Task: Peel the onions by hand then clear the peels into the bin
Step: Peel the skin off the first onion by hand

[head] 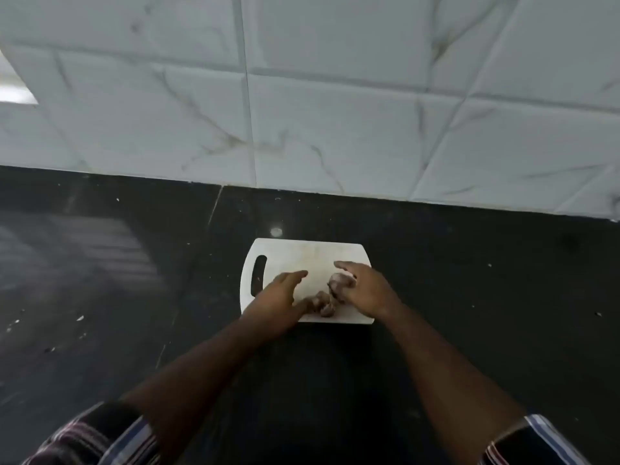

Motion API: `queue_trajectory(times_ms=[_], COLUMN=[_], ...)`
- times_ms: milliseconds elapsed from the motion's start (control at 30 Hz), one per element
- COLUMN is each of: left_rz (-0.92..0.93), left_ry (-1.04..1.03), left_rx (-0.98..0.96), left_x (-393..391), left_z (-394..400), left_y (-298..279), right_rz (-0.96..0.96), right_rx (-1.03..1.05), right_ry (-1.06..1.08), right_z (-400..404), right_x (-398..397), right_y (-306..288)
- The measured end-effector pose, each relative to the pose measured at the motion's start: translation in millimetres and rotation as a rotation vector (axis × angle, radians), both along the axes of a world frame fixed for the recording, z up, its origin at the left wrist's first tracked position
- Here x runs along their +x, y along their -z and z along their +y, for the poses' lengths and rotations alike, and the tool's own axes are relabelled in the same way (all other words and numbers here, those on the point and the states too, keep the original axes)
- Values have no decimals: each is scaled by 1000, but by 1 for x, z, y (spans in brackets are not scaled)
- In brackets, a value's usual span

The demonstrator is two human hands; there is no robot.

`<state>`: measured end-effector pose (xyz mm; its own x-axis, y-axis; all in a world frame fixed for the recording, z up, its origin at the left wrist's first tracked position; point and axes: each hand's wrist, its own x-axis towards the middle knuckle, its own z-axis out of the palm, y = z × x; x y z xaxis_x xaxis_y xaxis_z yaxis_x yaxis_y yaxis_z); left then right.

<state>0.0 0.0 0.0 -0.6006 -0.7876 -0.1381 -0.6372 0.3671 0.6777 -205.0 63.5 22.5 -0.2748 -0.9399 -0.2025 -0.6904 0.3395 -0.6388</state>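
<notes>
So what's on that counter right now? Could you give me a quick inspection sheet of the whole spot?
Surface: dark speckled countertop, glossy, with small pale flecks.
Job's things: white cutting board with a handle slot on its left; two small brownish onion pieces on its near half, too blurred to tell peeled from unpeeled. No bin in view.
Clutter: only scattered pale flecks on the counter's left side.
Hands: left hand spread over the board beside the nearer piece; right hand curled against the farther piece, forefinger extended.
Cables: nothing seen.
Surroundings: white marbled wall tiles behind; striped sleeves at bottom corners.
</notes>
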Motion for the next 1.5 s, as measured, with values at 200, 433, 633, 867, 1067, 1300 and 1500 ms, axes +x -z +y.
queue_trajectory(times_ms=[200,433,633,867,1067,1300,1500], left_rz=[-7,45,31,108,571,817,885], left_ry=[72,-133,-134,-192,-142,-344,-375], left_rx=[29,60,50,-30,808,1015,1092], left_x=[-24,-6,-3,15,26,40,51], left_z=[18,-15,-26,-12,46,70,75], left_y=[11,8,18,6,-18,-17,-18], right_rz=[-206,-888,-1201,-1226,-1121,-826,-459], right_rx=[-88,-135,-26,-44,-35,-157,-312], right_ry=[101,538,582,467,313,282,262], right_z=[12,11,14,27,50,70,67], right_x=[2,5,8,15,46,86,83], right_y=[23,12,8,3,-11,-15,-2])
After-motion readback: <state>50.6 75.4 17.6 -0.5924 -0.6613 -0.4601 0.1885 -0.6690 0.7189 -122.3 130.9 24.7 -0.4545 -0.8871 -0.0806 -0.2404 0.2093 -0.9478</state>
